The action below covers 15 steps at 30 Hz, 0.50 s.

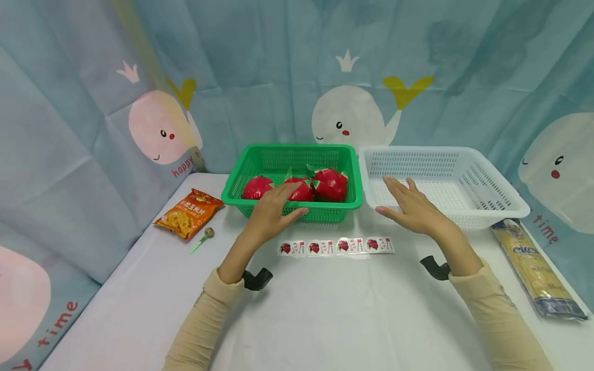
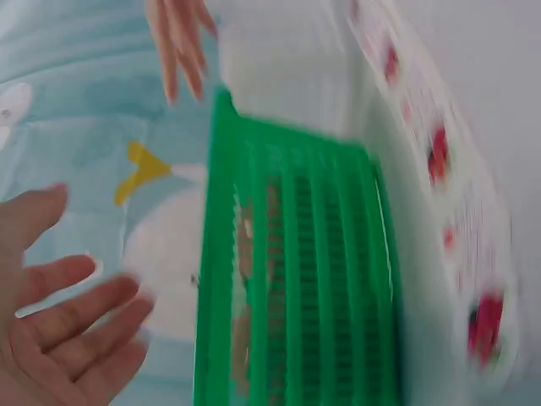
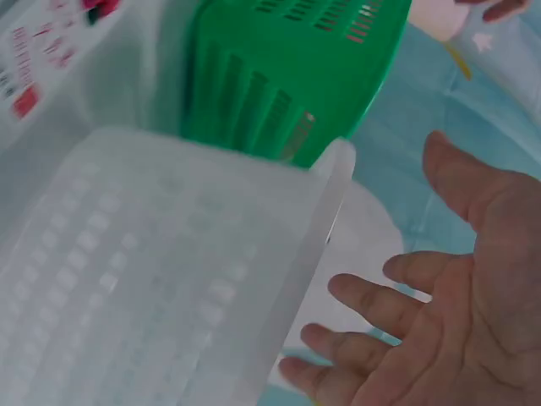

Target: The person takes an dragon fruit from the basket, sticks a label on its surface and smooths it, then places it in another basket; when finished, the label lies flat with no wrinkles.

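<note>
Though clear only in head view, dragon fruits (image 1: 331,185) — left grip (image 1: 271,212), right grip (image 1: 412,207) spread.

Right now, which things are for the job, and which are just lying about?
Probably for the job:
green basket, by the left hand
red fruit inside it
white basket, by the right hand
strip of fruit stickers

Probably just lying about:
orange snack bag
lollipop
yellow packet

Over to the left of the left hand (image 1: 273,212), there's an orange snack bag (image 1: 187,214), a lollipop (image 1: 209,233) lying just beside it! Out right of the right hand (image 1: 413,207), a long yellow packet (image 1: 540,270); beyond both, blue whale-print cloth (image 1: 260,56)!
</note>
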{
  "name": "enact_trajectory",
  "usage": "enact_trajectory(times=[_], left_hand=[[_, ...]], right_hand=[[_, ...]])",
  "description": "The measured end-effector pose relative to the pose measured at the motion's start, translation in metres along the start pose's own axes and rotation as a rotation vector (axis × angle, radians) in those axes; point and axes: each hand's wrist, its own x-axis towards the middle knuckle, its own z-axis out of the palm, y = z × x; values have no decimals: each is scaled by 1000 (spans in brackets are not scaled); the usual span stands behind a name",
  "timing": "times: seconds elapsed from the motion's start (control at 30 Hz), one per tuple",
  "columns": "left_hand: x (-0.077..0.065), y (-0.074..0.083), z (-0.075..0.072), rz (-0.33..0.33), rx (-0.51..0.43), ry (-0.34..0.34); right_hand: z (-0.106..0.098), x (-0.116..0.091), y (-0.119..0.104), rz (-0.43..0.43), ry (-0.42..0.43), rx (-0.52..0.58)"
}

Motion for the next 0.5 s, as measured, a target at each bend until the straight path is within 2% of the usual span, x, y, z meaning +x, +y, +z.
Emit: enact_trajectory(times=[0.07, 0.1, 0.17, 0.23, 0.3, 0.4, 0.5], left_hand=[[-3, 1, 1, -21, -254, 4], [-5, 2, 2, -51, -384, -19], [-9, 1, 6, -156, -610, -99], [-12, -1, 12, -286, -754, -176], [-14, -6, 18, -411, -853, -229], [-16, -15, 27, -574, -1003, -220], [-16, -25, 31, -693, -1208, -122]], right_hand=[[2, 14, -8, -51, 17, 34], [3, 22, -12, -71, 27, 49], [6, 37, -20, -110, 51, 75], [10, 53, -29, -149, 75, 94], [15, 69, -37, -163, 81, 109], [22, 90, -48, -154, 64, 127], [30, 107, -57, -118, 42, 131]])
